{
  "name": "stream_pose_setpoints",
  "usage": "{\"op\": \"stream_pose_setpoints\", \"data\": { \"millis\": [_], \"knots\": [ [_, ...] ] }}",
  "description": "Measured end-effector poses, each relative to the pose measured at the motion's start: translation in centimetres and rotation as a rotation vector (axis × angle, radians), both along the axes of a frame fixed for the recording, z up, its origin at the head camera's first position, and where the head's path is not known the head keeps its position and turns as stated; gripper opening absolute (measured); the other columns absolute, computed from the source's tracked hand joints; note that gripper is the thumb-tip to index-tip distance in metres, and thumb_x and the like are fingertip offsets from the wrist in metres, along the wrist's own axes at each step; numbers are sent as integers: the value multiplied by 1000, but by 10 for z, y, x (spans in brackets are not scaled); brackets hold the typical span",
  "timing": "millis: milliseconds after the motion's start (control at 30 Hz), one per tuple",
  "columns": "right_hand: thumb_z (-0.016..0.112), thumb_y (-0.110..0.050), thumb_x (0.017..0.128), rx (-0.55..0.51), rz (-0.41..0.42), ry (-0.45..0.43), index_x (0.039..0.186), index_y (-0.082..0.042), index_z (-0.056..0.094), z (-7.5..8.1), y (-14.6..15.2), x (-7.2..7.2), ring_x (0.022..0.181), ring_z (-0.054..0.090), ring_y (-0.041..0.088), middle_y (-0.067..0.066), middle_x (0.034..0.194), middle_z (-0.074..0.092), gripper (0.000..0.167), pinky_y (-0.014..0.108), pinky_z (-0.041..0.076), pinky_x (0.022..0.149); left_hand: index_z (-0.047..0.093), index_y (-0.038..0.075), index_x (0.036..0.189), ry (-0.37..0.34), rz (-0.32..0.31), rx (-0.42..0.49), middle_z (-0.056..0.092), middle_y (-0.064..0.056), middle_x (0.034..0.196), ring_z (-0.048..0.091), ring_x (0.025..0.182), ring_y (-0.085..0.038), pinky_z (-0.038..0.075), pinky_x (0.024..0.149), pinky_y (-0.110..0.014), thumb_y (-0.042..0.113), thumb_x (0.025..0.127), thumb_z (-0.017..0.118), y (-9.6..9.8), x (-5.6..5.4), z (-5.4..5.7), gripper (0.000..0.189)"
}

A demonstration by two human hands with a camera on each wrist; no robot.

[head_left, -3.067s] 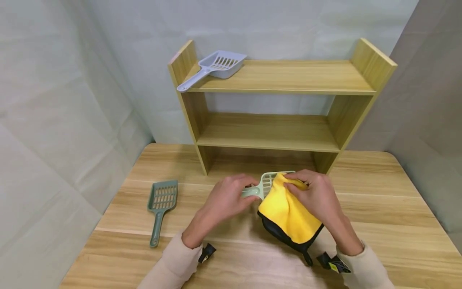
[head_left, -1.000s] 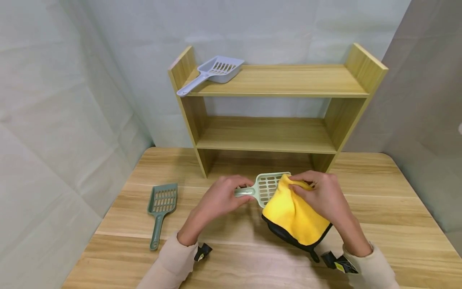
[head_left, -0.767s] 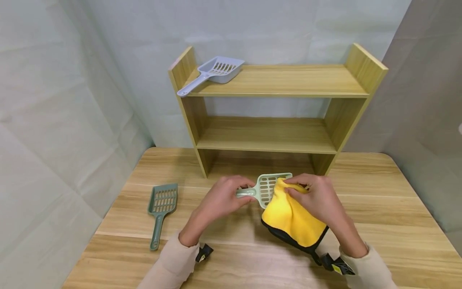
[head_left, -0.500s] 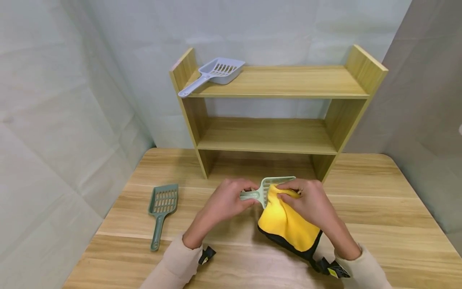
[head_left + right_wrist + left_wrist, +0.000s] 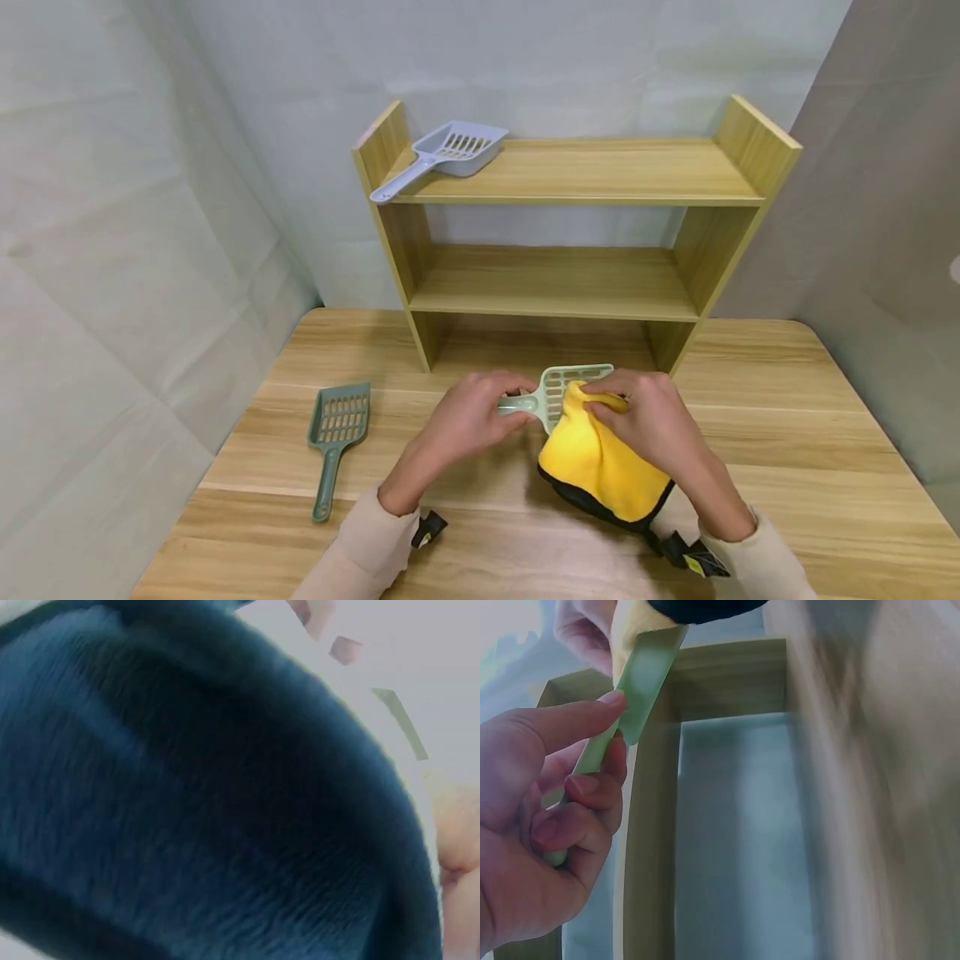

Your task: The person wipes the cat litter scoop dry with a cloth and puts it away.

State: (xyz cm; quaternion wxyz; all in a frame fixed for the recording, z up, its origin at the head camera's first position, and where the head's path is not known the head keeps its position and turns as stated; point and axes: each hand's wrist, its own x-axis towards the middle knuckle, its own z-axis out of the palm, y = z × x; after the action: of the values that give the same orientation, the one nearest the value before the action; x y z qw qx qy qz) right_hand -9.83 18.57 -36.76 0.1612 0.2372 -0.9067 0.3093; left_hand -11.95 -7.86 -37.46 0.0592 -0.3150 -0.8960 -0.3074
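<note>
My left hand (image 5: 474,417) grips the handle of a pale green litter scoop (image 5: 555,392), its fingers curled round it in the left wrist view. The scoop is held above the table, its slotted pan pointing right. My right hand (image 5: 651,417) pinches a yellow cloth (image 5: 600,458) with a dark edge and dark underside, and holds it against the pan. The cloth drapes down and hides part of the scoop. In the right wrist view the dark side of the cloth fills most of the picture.
A dark green litter scoop (image 5: 340,425) lies on the wooden table (image 5: 247,517) at left. Behind my hands stands a wooden shelf (image 5: 555,283); a grey-blue litter scoop (image 5: 457,150) rests on its top board, handle jutting over the front left.
The right hand with the cloth has shifted back and forth across the pan, ending a little left of one second ago. The pale green scoop has moved slightly right.
</note>
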Motion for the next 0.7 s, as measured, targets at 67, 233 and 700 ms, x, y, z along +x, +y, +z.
{"op": "stream_pose_setpoints", "data": {
  "millis": [67,233,700],
  "knots": [
    [90,0,83,2,-19,3,104,-8,86,3,4,0,86,80,24,7,99,84,23,32,62,68,79,11,121,-12,21,3,81,-2,107,71,86,-11,58,76,-28,20,89,90,-3,-1,1,35],
    [89,0,84,-16,-54,-8,106,-8,86,9,13,-1,85,80,25,9,102,84,23,30,60,66,76,11,121,-18,49,37,77,0,98,65,80,-10,53,72,-24,16,88,90,-10,-4,4,36],
    [89,-4,86,-89,10,-98,107,-12,87,4,4,1,67,62,5,6,102,84,23,23,49,56,77,10,123,31,-33,0,79,-1,105,69,84,-12,55,76,-24,19,91,88,-3,-3,0,35]
  ]
}}
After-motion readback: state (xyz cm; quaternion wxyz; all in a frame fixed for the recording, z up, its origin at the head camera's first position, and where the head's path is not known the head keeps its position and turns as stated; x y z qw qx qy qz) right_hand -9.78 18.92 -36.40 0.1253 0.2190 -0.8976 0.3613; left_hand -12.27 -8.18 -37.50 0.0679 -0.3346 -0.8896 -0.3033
